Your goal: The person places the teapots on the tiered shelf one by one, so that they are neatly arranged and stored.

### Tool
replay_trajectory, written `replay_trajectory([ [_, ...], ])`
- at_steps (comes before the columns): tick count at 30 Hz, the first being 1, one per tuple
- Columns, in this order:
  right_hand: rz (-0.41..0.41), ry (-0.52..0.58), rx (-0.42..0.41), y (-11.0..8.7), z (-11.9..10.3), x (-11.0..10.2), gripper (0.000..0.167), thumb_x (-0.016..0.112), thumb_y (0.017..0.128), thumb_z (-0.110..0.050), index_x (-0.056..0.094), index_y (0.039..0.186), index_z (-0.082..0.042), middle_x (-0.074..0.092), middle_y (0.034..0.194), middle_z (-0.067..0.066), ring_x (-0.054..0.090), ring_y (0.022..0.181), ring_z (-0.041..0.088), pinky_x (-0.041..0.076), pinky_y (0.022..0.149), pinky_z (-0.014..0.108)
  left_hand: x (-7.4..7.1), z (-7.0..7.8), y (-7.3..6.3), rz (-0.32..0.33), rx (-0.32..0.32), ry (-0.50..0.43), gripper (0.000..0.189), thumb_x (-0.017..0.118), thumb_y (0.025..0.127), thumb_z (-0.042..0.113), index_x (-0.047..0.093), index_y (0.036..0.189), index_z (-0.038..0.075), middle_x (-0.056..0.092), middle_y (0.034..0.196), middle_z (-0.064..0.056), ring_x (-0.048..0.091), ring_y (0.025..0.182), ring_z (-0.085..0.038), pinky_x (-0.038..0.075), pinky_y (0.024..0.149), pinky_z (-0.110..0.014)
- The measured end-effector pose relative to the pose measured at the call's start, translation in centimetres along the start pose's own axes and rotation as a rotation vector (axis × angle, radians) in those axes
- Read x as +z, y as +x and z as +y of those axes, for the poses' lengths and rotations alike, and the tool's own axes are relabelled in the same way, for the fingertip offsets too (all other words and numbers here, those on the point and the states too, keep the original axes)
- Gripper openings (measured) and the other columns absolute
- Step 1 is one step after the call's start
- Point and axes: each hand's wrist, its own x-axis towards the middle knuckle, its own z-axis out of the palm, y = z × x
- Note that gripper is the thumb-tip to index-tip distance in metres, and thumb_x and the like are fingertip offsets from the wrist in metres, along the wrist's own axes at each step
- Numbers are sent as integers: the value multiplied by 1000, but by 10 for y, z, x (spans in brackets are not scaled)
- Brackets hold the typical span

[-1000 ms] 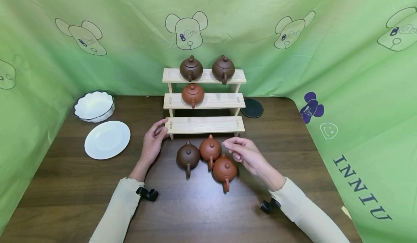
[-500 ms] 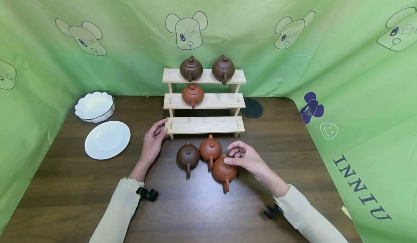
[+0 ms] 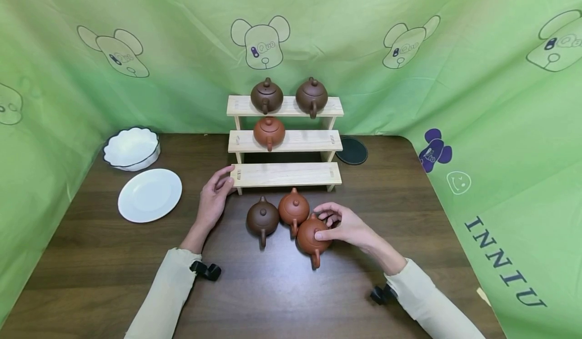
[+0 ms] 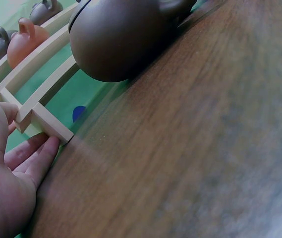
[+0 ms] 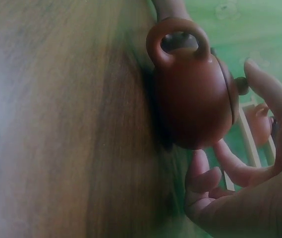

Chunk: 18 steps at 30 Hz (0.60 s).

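Note:
My right hand (image 3: pixel 347 226) is at the nearest reddish-brown teapot (image 3: pixel 312 243), thumb at the lid knob and fingers curled against its right side. In the right wrist view this teapot (image 5: pixel 193 99) stands upright on the table, handle toward me. A second reddish-brown teapot (image 3: pixel 293 206) sits right behind it, and a dark brown teapot (image 3: pixel 262 218) stands to their left. My left hand (image 3: pixel 212 197) grips the left end of the three-step wooden stand (image 3: pixel 286 175) at its lowest step; the left wrist view shows fingertips against the stand's leg (image 4: pixel 51 124).
Two dark brown teapots, one on the left (image 3: pixel 267 96) and one on the right (image 3: pixel 311 96), occupy the top step. One reddish-brown teapot (image 3: pixel 269 133) is on the middle step. A white plate (image 3: pixel 150 195) and scalloped bowl (image 3: pixel 132 149) lie left; a dark round coaster (image 3: pixel 352 151) lies right.
My right hand has come down and back toward me, from beside the rear reddish-brown teapot to the front one, its thumb shifting onto the lid knob. The left hand stays put.

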Motion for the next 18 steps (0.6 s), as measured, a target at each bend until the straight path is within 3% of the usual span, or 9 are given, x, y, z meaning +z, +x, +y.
replay_trajectory([
  [7, -37, -27, -24, -1, 6, 2, 60, 94, 88, -17, 66, 138, 5, 70, 117, 13, 62, 102, 25, 56, 84, 24, -1, 0, 0, -4, 0, -17, 39, 59, 115, 5, 63, 153, 1, 69, 135, -37, 74, 105, -1, 64, 97, -21],
  [18, 41, -41, -57, -1, 3, -4, 53, 92, 88, -12, 68, 132, 7, 71, 116, 12, 63, 104, 20, 55, 89, 24, -1, 2, -2, -6, 0, 5, 39, 60, 116, 9, 62, 154, -1, 71, 134, -33, 74, 106, -1, 63, 97, -19],
])
